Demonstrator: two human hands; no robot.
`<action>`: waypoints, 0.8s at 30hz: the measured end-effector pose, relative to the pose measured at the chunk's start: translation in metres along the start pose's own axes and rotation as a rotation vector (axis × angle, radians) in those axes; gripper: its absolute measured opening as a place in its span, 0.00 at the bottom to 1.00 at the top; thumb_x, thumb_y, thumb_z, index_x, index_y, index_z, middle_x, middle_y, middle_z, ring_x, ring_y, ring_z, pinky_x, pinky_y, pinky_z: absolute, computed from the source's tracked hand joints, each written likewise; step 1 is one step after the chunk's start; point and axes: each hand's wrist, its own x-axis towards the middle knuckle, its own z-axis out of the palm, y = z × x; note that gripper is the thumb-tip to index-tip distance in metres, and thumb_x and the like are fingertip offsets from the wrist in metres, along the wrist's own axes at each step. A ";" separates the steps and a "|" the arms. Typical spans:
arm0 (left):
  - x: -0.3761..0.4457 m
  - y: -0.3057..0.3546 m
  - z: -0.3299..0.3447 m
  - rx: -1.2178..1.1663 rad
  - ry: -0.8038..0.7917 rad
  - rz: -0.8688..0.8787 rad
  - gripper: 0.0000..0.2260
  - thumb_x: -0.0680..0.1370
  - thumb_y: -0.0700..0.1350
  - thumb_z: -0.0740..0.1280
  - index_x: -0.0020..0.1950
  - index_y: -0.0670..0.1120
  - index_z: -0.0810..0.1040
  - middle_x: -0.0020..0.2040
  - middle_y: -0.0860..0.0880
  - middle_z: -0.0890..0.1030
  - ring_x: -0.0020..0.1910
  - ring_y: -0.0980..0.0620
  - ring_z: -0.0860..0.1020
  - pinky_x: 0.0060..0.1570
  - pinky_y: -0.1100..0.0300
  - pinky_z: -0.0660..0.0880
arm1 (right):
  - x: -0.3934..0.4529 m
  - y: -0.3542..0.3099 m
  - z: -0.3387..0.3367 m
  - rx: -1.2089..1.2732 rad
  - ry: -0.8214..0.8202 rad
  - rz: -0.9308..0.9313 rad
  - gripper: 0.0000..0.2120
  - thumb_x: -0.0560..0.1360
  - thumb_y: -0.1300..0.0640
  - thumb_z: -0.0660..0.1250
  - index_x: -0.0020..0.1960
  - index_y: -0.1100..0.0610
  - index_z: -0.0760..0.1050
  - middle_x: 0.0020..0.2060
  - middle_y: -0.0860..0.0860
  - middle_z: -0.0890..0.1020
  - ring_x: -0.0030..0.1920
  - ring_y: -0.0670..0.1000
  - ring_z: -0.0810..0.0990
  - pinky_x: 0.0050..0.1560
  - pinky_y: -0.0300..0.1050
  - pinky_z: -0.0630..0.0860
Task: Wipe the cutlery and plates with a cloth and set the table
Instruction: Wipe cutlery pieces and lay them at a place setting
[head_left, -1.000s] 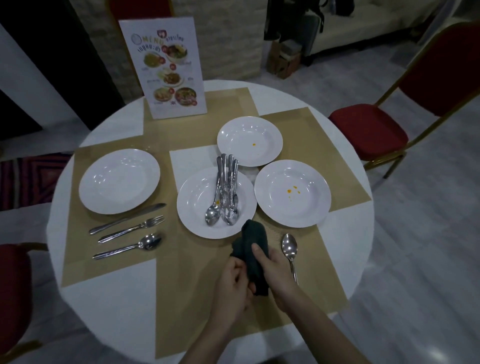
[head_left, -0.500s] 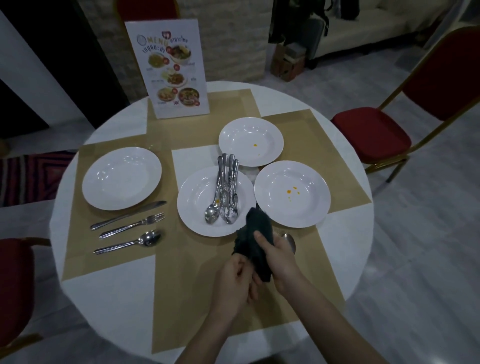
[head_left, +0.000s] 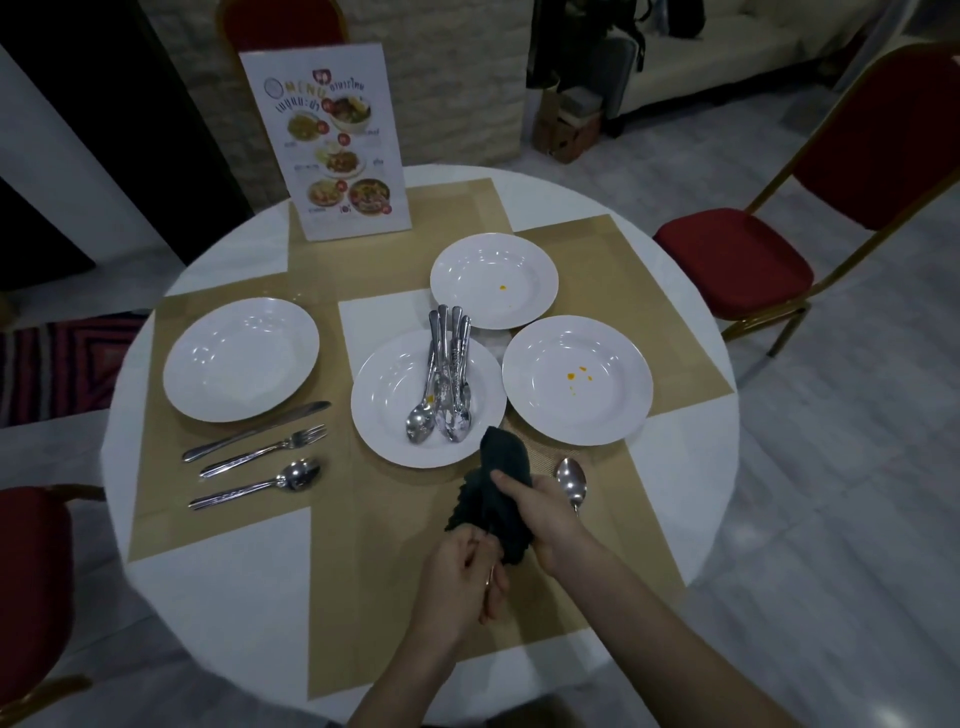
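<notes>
Both hands busy near table's (head_left: 171, 613) front edge: right hand (head_left: 550, 512) clamps dark green cloth (head_left: 501, 488) around hidden utensil, left hand (head_left: 460, 582) pinching its handle; wiping step; next, lay it beside wiped steel spoon (head_left: 570, 478).

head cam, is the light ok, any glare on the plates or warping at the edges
Head view: the light is dim and flat, the room corners dark; small ceiling glints dot the left plate and the far plate, hiding nothing; wide-angle distortion bows the chair and table edge; the dark cloth shows little detail, and whatever the left hand pinches is hard to read.
</notes>
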 end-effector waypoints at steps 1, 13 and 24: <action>-0.001 0.001 0.001 -0.001 -0.005 -0.002 0.10 0.82 0.39 0.59 0.42 0.38 0.74 0.28 0.46 0.76 0.21 0.55 0.68 0.23 0.63 0.64 | 0.003 -0.002 0.000 0.044 0.034 0.030 0.12 0.76 0.57 0.70 0.54 0.65 0.78 0.45 0.60 0.84 0.44 0.57 0.83 0.42 0.48 0.81; -0.011 -0.004 0.000 -0.052 -0.033 -0.010 0.11 0.82 0.41 0.59 0.41 0.41 0.72 0.28 0.47 0.74 0.22 0.56 0.66 0.24 0.64 0.63 | 0.005 0.012 -0.005 -0.159 -0.054 -0.101 0.15 0.73 0.48 0.71 0.53 0.58 0.81 0.45 0.55 0.86 0.48 0.56 0.85 0.55 0.58 0.80; -0.018 -0.010 0.014 -0.082 -0.125 -0.006 0.11 0.82 0.39 0.58 0.41 0.41 0.73 0.28 0.47 0.75 0.23 0.53 0.66 0.24 0.64 0.62 | 0.011 -0.004 -0.044 -0.457 0.198 -0.402 0.10 0.77 0.56 0.67 0.44 0.63 0.77 0.36 0.56 0.82 0.38 0.54 0.80 0.37 0.46 0.75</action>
